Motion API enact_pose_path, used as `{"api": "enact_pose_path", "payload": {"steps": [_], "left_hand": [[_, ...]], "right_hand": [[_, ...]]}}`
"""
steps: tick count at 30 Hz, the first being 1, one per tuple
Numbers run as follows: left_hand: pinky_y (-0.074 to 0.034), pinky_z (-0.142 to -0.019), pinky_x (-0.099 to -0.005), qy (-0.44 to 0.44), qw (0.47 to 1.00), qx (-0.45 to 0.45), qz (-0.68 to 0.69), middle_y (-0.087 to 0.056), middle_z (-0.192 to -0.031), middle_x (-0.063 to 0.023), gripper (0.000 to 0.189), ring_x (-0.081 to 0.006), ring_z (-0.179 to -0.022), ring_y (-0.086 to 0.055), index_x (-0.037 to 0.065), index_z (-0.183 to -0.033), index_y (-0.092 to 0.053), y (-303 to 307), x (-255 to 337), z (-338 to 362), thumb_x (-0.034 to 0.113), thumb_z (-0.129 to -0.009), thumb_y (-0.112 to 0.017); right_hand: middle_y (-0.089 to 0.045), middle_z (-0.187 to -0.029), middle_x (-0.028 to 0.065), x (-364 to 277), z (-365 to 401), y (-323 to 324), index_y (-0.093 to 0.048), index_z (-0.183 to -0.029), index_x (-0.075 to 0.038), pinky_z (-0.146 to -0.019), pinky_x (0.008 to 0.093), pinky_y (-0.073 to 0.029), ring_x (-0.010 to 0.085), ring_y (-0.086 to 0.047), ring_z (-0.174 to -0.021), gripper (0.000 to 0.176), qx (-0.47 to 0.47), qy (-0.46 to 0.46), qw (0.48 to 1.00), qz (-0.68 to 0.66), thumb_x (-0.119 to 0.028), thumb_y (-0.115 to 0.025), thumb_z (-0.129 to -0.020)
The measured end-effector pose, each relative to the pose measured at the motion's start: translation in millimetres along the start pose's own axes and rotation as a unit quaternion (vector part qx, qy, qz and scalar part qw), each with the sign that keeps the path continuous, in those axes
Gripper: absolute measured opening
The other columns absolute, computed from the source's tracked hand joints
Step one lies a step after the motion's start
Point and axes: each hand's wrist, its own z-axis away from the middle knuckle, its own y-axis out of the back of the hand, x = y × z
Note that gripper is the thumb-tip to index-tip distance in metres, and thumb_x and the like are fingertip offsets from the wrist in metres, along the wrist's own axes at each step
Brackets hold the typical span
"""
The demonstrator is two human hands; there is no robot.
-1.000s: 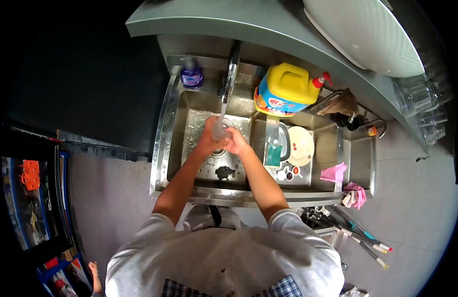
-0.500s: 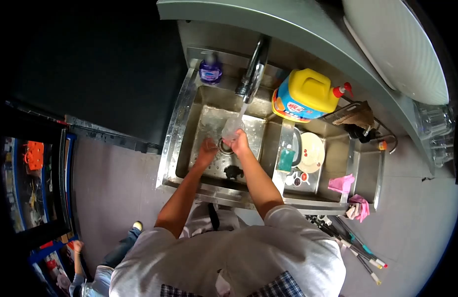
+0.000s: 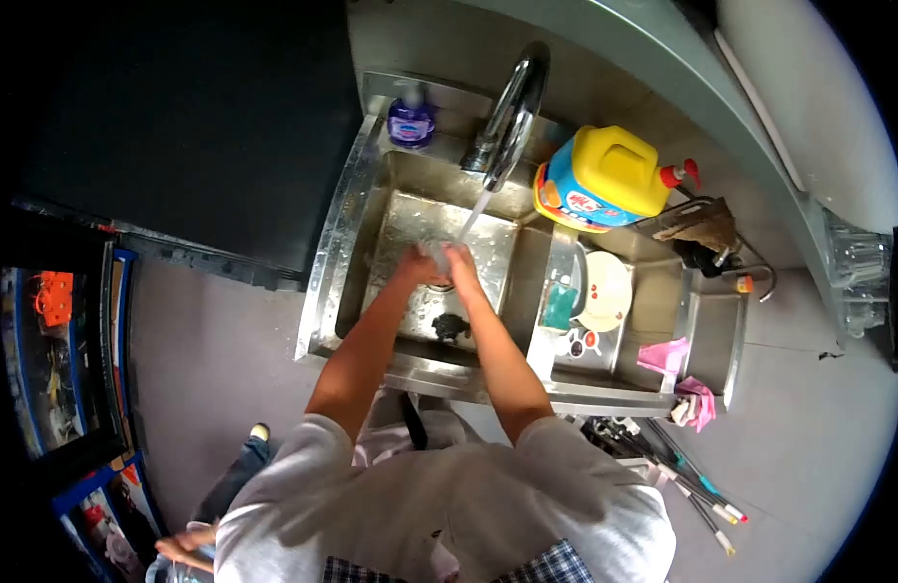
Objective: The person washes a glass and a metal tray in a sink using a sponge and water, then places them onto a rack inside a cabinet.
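Both my hands are low in the left steel sink basin, close together beneath the running faucet. Between them is a clear cup, partly hidden by the fingers. My left hand wraps its left side, and my right hand grips it from the right. The thin water stream falls beside the cup, at my right hand. A dark clump, perhaps a scrubber, lies on the basin floor nearer to me.
A purple soap bottle and a large yellow detergent jug stand at the sink's back. A green sponge sits on the divider; a cream plate is in the right basin. Another person's hand shows lower left.
My left hand has come up to the cup, which my right hand alone held before. The cup has shifted slightly left, out of the direct stream. The other person's arm has moved.
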Motion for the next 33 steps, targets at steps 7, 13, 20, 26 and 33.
{"api": "enact_pose_path", "payload": {"steps": [7,13,20,26,33], "left_hand": [[-0.04,-0.045,-0.0218,0.116,0.959,-0.255,0.051,-0.058,-0.082,-0.0052,0.013,-0.0113,-0.061,-0.053,0.009,-0.097,-0.058,1,-31,-50,0.019,-0.09,-0.059],[-0.045,-0.061,-0.0255,0.016,0.857,-0.47,0.209,-0.06,-0.089,-0.0013,0.027,-0.0078,-0.074,-0.054,0.011,-0.112,-0.05,-16,-72,-86,0.019,-0.089,-0.059],[-0.05,-0.058,-0.0329,-0.207,0.934,-0.265,-0.117,-0.065,-0.073,-0.004,0.026,-0.0171,-0.06,-0.061,0.008,-0.104,-0.064,-26,-11,-39,0.023,-0.082,-0.066],[-0.048,-0.067,-0.0448,-0.387,0.832,-0.044,-0.396,-0.061,-0.085,-0.0247,0.023,-0.0415,-0.082,-0.06,0.002,-0.095,-0.062,-12,22,-15,0.022,-0.085,-0.059],[-0.047,-0.083,-0.0297,-0.382,0.898,-0.184,-0.114,-0.066,-0.1,-0.0085,0.024,-0.0187,-0.094,-0.061,0.004,-0.108,-0.062,-20,33,-7,0.011,-0.087,-0.053]], "right_hand": [[-0.059,-0.1,0.008,-43,18,32,-0.049,-0.115,-0.008,-0.059,0.0304,-0.047,0.0142,-0.058,-0.083,0.043,0.012,0.027,0.995,-0.099,-0.033,-0.064,-0.085],[-0.06,-0.088,0.0062,-89,37,14,-0.05,-0.112,-0.005,-0.061,0.0306,-0.049,0.014,-0.057,-0.075,0.038,0.075,0.324,0.889,0.315,-0.014,-0.07,-0.081],[-0.063,-0.085,0.0088,-38,1,39,-0.053,-0.105,-0.007,-0.058,0.0349,-0.053,0.0221,-0.063,-0.069,0.033,0.081,0.023,0.987,-0.14,-0.032,-0.061,-0.086],[-0.064,-0.092,0.0139,-50,2,56,-0.056,-0.112,-0.01,-0.062,0.0401,-0.055,0.0285,-0.064,-0.076,0.049,-0.017,-0.214,0.951,-0.223,-0.051,-0.052,-0.086],[-0.062,-0.083,0.0082,-50,10,32,-0.06,-0.101,-0.01,-0.051,0.0322,-0.053,0.0261,-0.06,-0.068,0.035,-0.128,-0.207,0.828,-0.505,-0.041,-0.049,-0.088]]}}
